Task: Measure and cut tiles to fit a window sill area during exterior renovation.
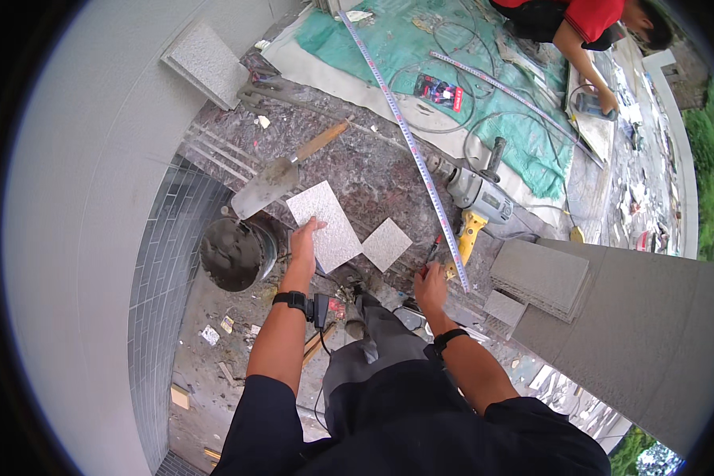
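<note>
My left hand [305,238] grips a pale speckled tile [329,222] by its left part. My right hand [430,282] is closed on a small red-and-black hand tool [434,252], whose exact kind I cannot make out, beside the yellow handle of a power drill [484,202]. A smaller square tile [386,243] lies between my hands. A long tape rule [404,135] crosses the work surface left of the drill. A trowel [270,182] with a wooden handle rests above a bucket of grey mortar [228,258] at my left.
A co-worker [575,36] in red bends at the top right, a hand on a grey object [595,103]. Stacked tiles [539,270] sit at right on a grey ledge [642,333]; others [202,63] lean on the left wall. Green sheeting [345,44] with cables covers the far surface.
</note>
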